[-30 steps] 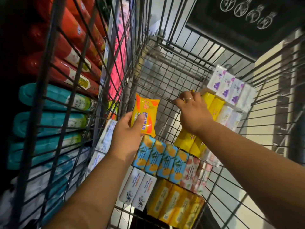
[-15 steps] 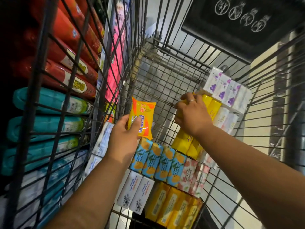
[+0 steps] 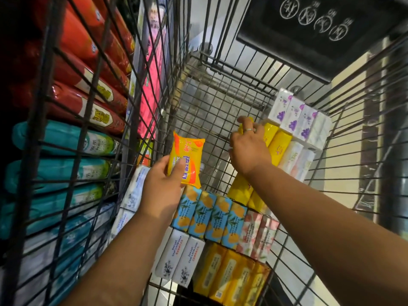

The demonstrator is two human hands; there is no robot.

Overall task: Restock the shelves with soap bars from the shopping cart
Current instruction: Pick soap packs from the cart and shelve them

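Both my hands are inside the wire shopping cart (image 3: 212, 111). My left hand (image 3: 162, 188) holds an orange-and-yellow wrapped soap bar (image 3: 186, 162) upright above the stacked bars. My right hand (image 3: 248, 149) is curled over the end of a yellow soap bar (image 3: 277, 144) in a row against the cart's right wall, fingers around its top. Below lie rows of blue-and-orange soap bars (image 3: 212, 217), white soap bars (image 3: 178, 257), yellow soap bars (image 3: 229, 274) and pink floral soap bars (image 3: 257, 235). White bars with purple flowers (image 3: 295, 115) sit at the far right.
Through the cart's left wall I see shelves (image 3: 66, 129) with red rolls (image 3: 92, 89), teal packs (image 3: 59, 168) and pink packs (image 3: 152, 85). A black panel with chalk marks (image 3: 313, 29) hangs beyond the cart's far end. The cart floor in the middle is bare mesh.
My right hand has closed further around the top of the yellow bar in the right-hand row. My left hand with the orange bar has hardly moved.
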